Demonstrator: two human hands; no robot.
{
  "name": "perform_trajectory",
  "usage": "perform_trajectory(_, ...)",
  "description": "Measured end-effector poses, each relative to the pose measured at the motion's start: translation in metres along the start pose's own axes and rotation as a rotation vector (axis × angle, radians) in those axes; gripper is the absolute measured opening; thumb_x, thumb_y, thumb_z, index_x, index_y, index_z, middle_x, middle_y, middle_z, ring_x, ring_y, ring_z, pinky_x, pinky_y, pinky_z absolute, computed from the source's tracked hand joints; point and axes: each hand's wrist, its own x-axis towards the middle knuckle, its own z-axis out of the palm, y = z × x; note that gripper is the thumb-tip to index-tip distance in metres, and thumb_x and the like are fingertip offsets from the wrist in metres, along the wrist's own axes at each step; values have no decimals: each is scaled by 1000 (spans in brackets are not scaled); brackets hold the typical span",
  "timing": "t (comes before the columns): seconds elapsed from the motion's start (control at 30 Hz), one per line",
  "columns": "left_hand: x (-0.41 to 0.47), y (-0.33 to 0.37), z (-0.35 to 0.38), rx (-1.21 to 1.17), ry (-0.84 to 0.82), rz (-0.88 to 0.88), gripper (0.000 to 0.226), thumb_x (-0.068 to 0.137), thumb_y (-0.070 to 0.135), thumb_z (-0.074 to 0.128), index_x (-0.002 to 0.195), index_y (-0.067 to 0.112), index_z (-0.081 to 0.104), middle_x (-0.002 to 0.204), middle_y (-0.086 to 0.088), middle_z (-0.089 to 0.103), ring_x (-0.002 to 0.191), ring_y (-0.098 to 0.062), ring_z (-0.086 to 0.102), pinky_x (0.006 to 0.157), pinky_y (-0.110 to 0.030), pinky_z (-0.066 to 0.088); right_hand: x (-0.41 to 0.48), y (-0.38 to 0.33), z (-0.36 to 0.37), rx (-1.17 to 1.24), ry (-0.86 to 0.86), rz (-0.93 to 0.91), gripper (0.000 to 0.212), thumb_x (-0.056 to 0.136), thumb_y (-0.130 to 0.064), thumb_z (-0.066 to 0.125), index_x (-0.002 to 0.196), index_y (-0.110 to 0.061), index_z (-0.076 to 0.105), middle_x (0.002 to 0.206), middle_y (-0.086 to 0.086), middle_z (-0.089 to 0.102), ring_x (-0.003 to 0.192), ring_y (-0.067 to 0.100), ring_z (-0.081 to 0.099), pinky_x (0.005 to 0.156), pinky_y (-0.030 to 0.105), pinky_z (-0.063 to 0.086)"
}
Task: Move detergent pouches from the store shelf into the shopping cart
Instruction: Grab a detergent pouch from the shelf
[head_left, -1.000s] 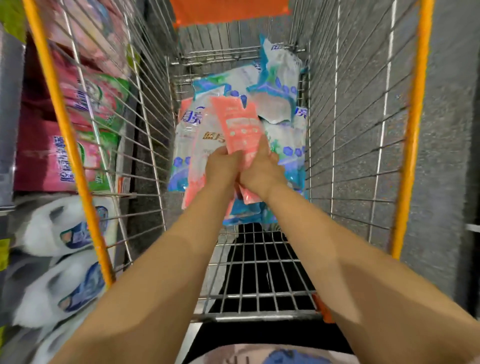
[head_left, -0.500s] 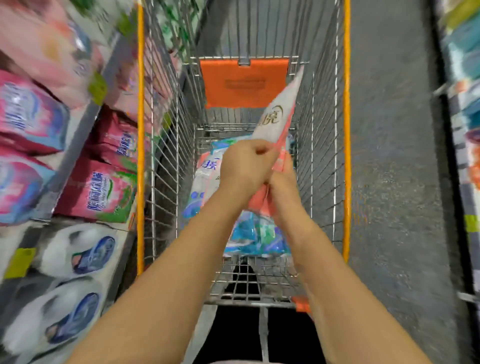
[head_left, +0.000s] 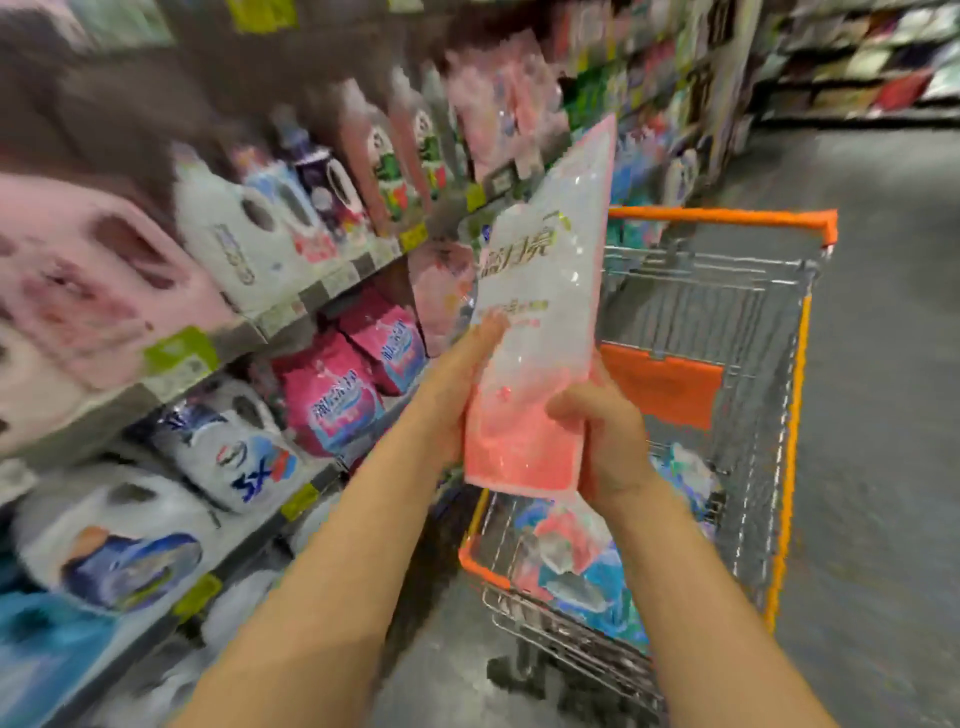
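1. On my far left the store shelf (head_left: 234, 338) runs away in tiers. It carries white jugs (head_left: 234, 249) above and pink bags (head_left: 332, 405) below. Yellow-green price tags (head_left: 179, 348) along its edges are too blurred to read.
2. One lower white jug (head_left: 244, 457) shows "5X" in blue and red. The pink bags have white characters on a blue panel, which I cannot read.
3. My left hand (head_left: 457, 395) holds the pouch's left edge. One digit lies straight on the front face, and the others go behind, out of sight.
4. The pouch (head_left: 540, 332) is tall and flat, with glints on its glossy skin. It is whitish at the top with a pink border and shades down to coral pink at its square bottom. It stands nearly upright, its top leaning a little right.
5. Large gold characters sit across the pouch's upper part, with a smaller pale line beneath. Blur keeps me from reading either.
6. I hold the pouch up in the air between the shelf and the shopping cart (head_left: 789, 364), above the cart's near left corner and not in it.
7. My right hand (head_left: 602, 431) grips the lower right edge, fingers curled round onto the front.
8. The wire cart has orange rim trim and an orange flap (head_left: 670, 384). Blue, white and pink pouches in the cart (head_left: 582, 566) lie piled at the bottom of the basket.
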Motion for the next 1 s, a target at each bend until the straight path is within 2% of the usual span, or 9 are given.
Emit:
perform_trajectory(0.1,-54,41,-27,-16,43,189,50,70,38,57,111,9,60,93,-13,71,77,-24,69,72,-35,57,-8,3,66,17,-178,54,87,40,-12,58,127,-6,50,99,16,64,88,31,59,76,38,51)
perform_trajectory(0.23,-131,86,-84,-12,188,441,51,73,37,71,114,9,60,107,-17,67,89,-29,66,83,-42,53,-22,29,158,17,-336,94,37,70,-2,57,108,-1,58,83,4,71,75,13,67,68,21,53)
perform_trajectory(0.37,-223,133,-157,98,313,640,65,66,42,76,120,10,58,118,-20,63,106,-37,61,94,-51,46,-48,72,266,41,-564,123,77,62,-22,68,134,-6,46,117,11,64,103,21,64,82,30,52)
perform_trajectory(0.5,-312,184,-222,214,562,788,67,62,46,73,117,11,60,114,-20,65,106,-41,60,95,-56,46,-74,116,375,133,-642,112,66,72,-16,61,134,-6,43,119,14,60,101,19,65,77,28,54)
perform_trajectory(0.63,-384,230,-272,216,758,898,56,62,42,80,108,14,63,109,-20,67,99,-39,63,90,-60,47,-83,144,472,120,-675,9,53,69,-13,64,121,-18,53,116,10,62,102,22,64,80,33,55)
perform_trajectory(0.73,-426,267,-303,196,840,1005,46,72,32,68,110,8,61,110,-23,65,94,-36,63,89,-56,50,-81,154,538,37,-734,-84,44,69,-16,63,110,-29,58,105,0,67,96,15,66,77,30,56)
perform_trajectory(0.8,-450,293,-321,236,898,1085,40,78,26,65,112,5,61,107,-22,67,94,-36,65,84,-50,53,-79,162,580,-76,-814,-143,43,73,-23,65,115,-32,58,105,-4,70,97,14,68,82,36,55)
perform_trajectory(0.9,-476,331,-346,383,992,1209,28,79,25,69,105,12,65,101,-14,71,91,-31,68,79,-42,55,-76,172,636,-104,-907,-205,41,72,-31,78,109,-35,59,97,-9,72,92,13,69,82,34,56)
perform_trajectory(1.0,-493,365,-366,512,1036,1271,36,72,33,69,106,22,63,102,-5,71,93,-23,69,80,-39,55,-69,182,684,-8,-974,-229,47,61,-33,75,104,-34,56,95,-8,72,89,10,70,78,28,57)
